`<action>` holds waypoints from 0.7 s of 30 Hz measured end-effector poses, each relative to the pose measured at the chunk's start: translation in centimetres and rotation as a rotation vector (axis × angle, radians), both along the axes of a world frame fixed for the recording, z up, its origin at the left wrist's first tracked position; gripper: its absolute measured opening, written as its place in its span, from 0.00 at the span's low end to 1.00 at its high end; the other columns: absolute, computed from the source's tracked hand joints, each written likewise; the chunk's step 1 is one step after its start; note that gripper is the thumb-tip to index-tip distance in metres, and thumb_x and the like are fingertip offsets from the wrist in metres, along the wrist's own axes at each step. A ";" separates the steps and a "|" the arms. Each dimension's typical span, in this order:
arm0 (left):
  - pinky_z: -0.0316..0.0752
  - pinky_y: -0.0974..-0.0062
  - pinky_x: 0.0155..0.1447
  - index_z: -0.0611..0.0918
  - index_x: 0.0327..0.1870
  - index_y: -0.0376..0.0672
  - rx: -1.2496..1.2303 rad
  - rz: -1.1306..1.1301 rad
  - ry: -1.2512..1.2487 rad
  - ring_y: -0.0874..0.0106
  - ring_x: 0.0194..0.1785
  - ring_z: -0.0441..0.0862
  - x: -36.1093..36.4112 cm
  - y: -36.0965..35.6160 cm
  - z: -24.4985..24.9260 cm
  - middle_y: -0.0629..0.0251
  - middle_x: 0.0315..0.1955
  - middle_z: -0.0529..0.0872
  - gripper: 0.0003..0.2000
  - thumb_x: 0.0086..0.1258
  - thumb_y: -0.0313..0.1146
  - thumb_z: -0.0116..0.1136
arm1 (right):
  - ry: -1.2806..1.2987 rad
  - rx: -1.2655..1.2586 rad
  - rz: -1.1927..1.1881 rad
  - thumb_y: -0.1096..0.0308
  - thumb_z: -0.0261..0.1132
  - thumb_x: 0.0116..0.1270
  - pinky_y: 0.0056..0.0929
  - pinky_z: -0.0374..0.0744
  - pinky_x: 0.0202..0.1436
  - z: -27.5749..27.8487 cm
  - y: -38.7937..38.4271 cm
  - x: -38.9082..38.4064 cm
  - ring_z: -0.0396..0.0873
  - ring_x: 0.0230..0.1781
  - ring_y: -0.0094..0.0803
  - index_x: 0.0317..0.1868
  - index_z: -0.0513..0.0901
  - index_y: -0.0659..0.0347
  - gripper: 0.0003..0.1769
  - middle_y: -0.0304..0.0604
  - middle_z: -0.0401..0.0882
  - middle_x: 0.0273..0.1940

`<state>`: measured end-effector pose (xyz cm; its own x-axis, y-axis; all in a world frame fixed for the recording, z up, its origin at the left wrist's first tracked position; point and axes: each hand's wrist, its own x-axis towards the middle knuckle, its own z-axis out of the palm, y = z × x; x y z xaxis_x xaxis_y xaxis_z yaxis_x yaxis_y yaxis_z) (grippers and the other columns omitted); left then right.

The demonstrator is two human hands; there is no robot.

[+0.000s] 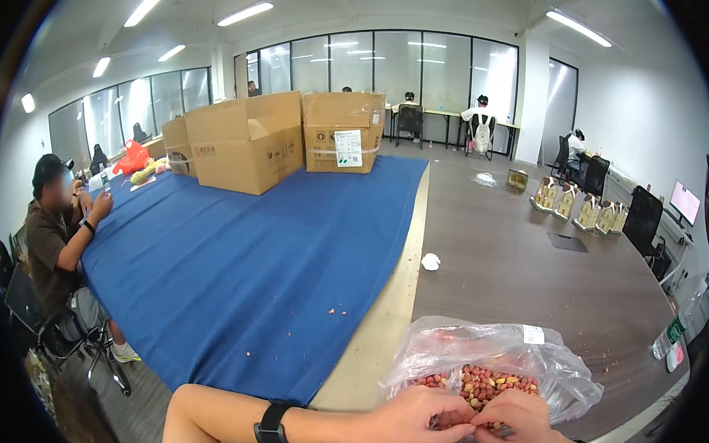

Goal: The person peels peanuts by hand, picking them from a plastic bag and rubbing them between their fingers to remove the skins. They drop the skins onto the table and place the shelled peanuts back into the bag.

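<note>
And here we are at the near edge of the dark tabletop [497,283], where a clear plastic bag [452,339] lies rumpled, reddish and yellowish kernels [479,380] heaped in it. Right in front of the heap, the left hand [424,417] and the right hand [519,420] meet fingertip to fingertip! Both have thumb and fingers curled together as if in a pinch, but whether anything sits between those tips, I cannot tell from here. A black watch [273,427] circles the left wrist. To the left spreads a blue cloth [254,264] (a few reddish crumbs [338,311] dotting it, mind you), and a white crumpled wad [431,262] lies beyond the bag. Off to the right there's a water bottle [674,331]; across the cloth, a seated person [54,232] has hands raised near the table's edge.
</note>
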<state>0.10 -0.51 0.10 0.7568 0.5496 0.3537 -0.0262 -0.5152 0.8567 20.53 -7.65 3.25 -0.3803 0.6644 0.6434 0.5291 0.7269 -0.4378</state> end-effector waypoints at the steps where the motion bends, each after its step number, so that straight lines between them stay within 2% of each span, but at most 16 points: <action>1: 0.77 0.71 0.36 0.86 0.41 0.37 0.039 0.004 -0.020 0.69 0.30 0.85 0.1 0.1 -0.2 0.58 0.28 0.87 0.10 0.66 0.34 0.68 | 0.005 0.001 0.002 0.83 0.73 0.50 0.38 0.78 0.34 -0.2 0.0 0.0 0.82 0.32 0.45 0.36 0.84 0.61 0.13 0.47 0.82 0.32; 21: 0.74 0.70 0.34 0.86 0.43 0.38 0.062 0.024 0.060 0.70 0.29 0.82 -0.1 0.0 -0.1 0.58 0.27 0.85 0.11 0.67 0.36 0.67 | 0.011 -0.052 -0.013 0.82 0.73 0.51 0.35 0.79 0.36 0.0 -0.3 0.1 0.82 0.33 0.44 0.37 0.83 0.61 0.13 0.46 0.82 0.34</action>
